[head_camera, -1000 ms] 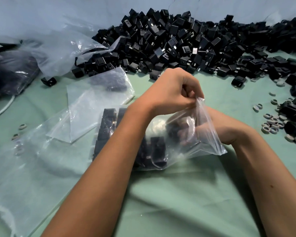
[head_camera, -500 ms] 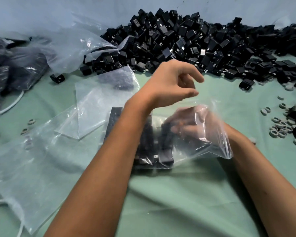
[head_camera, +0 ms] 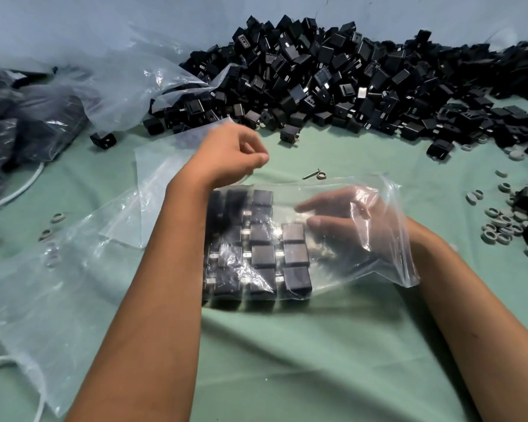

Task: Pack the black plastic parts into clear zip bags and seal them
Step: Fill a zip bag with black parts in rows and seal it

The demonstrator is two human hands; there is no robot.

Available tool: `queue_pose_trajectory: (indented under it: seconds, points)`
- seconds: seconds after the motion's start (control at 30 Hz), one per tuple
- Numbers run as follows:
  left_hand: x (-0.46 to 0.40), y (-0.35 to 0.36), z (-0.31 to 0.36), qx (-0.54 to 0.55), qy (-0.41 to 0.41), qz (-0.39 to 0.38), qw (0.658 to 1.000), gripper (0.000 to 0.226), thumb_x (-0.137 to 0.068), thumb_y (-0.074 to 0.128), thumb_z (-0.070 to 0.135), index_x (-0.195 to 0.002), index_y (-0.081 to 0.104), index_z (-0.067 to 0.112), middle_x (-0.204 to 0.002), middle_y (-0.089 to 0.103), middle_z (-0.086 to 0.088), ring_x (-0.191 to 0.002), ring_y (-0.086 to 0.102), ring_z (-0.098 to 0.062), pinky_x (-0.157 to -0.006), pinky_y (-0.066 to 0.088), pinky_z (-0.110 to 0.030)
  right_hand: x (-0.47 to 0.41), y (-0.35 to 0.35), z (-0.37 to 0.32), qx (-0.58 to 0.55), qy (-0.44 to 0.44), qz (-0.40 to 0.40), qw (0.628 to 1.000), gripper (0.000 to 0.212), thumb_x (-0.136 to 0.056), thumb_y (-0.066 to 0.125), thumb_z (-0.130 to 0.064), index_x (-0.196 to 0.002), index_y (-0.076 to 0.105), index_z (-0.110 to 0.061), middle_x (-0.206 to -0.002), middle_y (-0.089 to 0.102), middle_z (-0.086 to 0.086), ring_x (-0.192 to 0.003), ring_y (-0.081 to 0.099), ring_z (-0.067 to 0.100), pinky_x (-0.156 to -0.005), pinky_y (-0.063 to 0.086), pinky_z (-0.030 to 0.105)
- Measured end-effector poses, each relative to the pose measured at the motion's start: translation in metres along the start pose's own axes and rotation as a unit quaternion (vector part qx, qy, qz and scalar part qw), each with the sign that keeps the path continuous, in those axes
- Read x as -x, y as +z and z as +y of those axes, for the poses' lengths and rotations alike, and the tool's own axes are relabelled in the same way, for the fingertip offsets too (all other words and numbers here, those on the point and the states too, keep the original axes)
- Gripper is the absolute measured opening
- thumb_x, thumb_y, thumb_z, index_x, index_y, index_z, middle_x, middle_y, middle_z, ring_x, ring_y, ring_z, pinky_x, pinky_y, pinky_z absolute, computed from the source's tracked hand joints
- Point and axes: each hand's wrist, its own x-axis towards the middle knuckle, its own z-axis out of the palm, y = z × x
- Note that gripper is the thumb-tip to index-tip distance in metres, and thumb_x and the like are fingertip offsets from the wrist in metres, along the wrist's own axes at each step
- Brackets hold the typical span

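Black plastic parts (head_camera: 293, 257) sit inside a clear zip bag (head_camera: 342, 269) that lies flat on the surface (head_camera: 302, 360), in the middle of the view between the two forearms. The bag's long axis runs left to right; its closed bottom is at the left, under the left forearm, and its open mouth points right. The parts inside are packed in neat rows and columns at the left end, flat faces up, small metal tabs showing between them. The right half of the bag holds no parts.

The right hand (head_camera: 348, 220) is reached in through the bag's mouth, seen through the plastic, its fingers (head_camera: 314, 205) stretched out loose toward the parts and gripping nothing. The left hand (head_camera: 229, 153) hovers above the far left corner of the bag, fingers curled in loosely; it seems to hold nothing, though motion blur makes that hard to confirm.

A green cloth covers the surface. A large heap of loose black parts (head_camera: 333, 77) lies along the far edge against a pale blue wall (head_camera: 104, 19). Small grey rings (head_camera: 500, 226) are scattered at the right, and a few more at the left. One ring and a small screw (head_camera: 313, 174) lie just beyond the bag. Empty clear bags (head_camera: 37, 284) are spread at the left, with filled bags (head_camera: 28, 123) piled in the far left corner and a white cord (head_camera: 16, 190) beside them.
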Motion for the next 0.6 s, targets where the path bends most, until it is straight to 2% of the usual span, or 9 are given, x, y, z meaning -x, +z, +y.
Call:
queue_pose_trajectory:
  seconds: [0.07, 0.13, 0.17, 0.23, 0.33, 0.37, 0.43, 0.53, 0.6]
  points:
    - [0.001, 0.003, -0.006, -0.057, -0.018, -0.051, 0.997, 0.012, -0.094, 0.073, 0.029, -0.087, 0.078, 0.021, -0.079, 0.076, 0.006, -0.067, 0.067, -0.001, -0.064, 0.048, -0.022, 0.005, -0.011, -0.010, 0.139, -0.022, -0.035, 0.989, 0.020, -0.095, 0.067, 0.000, -0.114, 0.071, -0.001, -0.110, 0.074, 0.010, -0.090, 0.073, 0.019, -0.088, 0.062, 0.041]
    - [0.002, 0.005, -0.010, -0.087, -0.028, -0.075, 0.993, 0.019, -0.095, 0.071, 0.036, -0.087, 0.080, 0.022, -0.084, 0.076, 0.007, -0.077, 0.067, -0.003, -0.067, 0.050, -0.023, 0.010, -0.030, -0.019, 0.266, -0.031, -0.044, 0.962, 0.018, -0.088, 0.075, -0.011, -0.103, 0.080, -0.020, -0.094, 0.079, -0.001, -0.084, 0.077, 0.013, -0.067, 0.061, 0.025]
    - [0.003, 0.005, -0.010, -0.090, -0.032, -0.079, 0.992, 0.020, -0.095, 0.071, 0.038, -0.088, 0.080, 0.021, -0.085, 0.076, 0.005, -0.080, 0.067, -0.007, -0.070, 0.051, -0.024, 0.012, -0.039, -0.023, 0.293, -0.022, -0.014, 0.956, 0.016, -0.084, 0.078, -0.014, -0.093, 0.082, -0.026, -0.086, 0.079, -0.004, -0.077, 0.076, 0.009, -0.062, 0.059, 0.020]
    - [0.003, 0.004, -0.011, -0.088, -0.043, -0.085, 0.992, 0.024, -0.095, 0.071, 0.039, -0.085, 0.079, 0.019, -0.078, 0.073, 0.005, -0.072, 0.065, -0.008, -0.065, 0.050, -0.027, 0.006, -0.057, -0.018, 0.308, -0.014, 0.065, 0.949, 0.004, -0.084, 0.080, -0.018, -0.088, 0.082, -0.019, -0.076, 0.078, 0.001, -0.065, 0.071, 0.011, -0.059, 0.059, 0.024]
    - [0.003, 0.002, -0.009, -0.095, -0.059, -0.099, 0.989, 0.029, -0.095, 0.071, 0.039, -0.077, 0.076, 0.017, -0.062, 0.066, 0.006, -0.046, 0.053, 0.000, -0.054, 0.039, -0.024, -0.013, -0.075, -0.010, 0.218, -0.041, 0.204, 0.954, 0.009, -0.096, 0.070, -0.007, -0.096, 0.077, 0.000, -0.063, 0.072, -0.002, -0.051, 0.061, 0.004, -0.048, 0.051, 0.016]
    - [0.004, 0.001, -0.008, -0.097, -0.063, -0.103, 0.988, 0.030, -0.095, 0.071, 0.039, -0.077, 0.076, 0.016, -0.065, 0.068, 0.003, -0.046, 0.053, -0.001, -0.054, 0.039, -0.024, -0.018, -0.077, -0.010, 0.186, -0.050, 0.245, 0.950, 0.011, -0.097, 0.065, -0.001, -0.100, 0.075, 0.002, -0.063, 0.073, -0.002, -0.049, 0.062, 0.003, -0.047, 0.051, 0.016]
    - [0.005, -0.002, -0.008, -0.103, -0.070, -0.110, 0.986, 0.028, -0.094, 0.073, 0.038, -0.078, 0.076, 0.015, -0.073, 0.072, -0.002, -0.057, 0.058, -0.009, -0.057, 0.042, -0.026, -0.025, -0.074, -0.015, 0.157, -0.078, 0.288, 0.941, 0.014, -0.097, 0.060, 0.003, -0.101, 0.073, 0.000, -0.075, 0.075, 0.008, -0.052, 0.066, 0.008, -0.048, 0.052, 0.019]
    - [0.005, -0.004, -0.010, -0.117, -0.074, -0.115, 0.984, 0.026, -0.092, 0.076, 0.034, -0.077, 0.075, 0.013, -0.075, 0.072, -0.004, -0.065, 0.058, -0.016, -0.060, 0.044, -0.028, -0.043, -0.061, -0.039, 0.242, -0.151, 0.312, 0.906, 0.020, -0.094, 0.059, 0.000, -0.093, 0.075, -0.013, -0.083, 0.076, 0.011, -0.060, 0.069, 0.015, -0.052, 0.056, 0.026]
    - [0.004, -0.004, -0.011, -0.121, -0.077, -0.108, 0.984, 0.026, -0.092, 0.076, 0.033, -0.075, 0.074, 0.014, -0.072, 0.070, -0.002, -0.065, 0.058, -0.014, -0.060, 0.042, -0.028, -0.061, -0.047, -0.057, 0.318, -0.180, 0.273, 0.890, 0.019, -0.093, 0.060, -0.006, -0.095, 0.077, -0.016, -0.085, 0.077, 0.008, -0.068, 0.072, 0.018, -0.059, 0.060, 0.031]
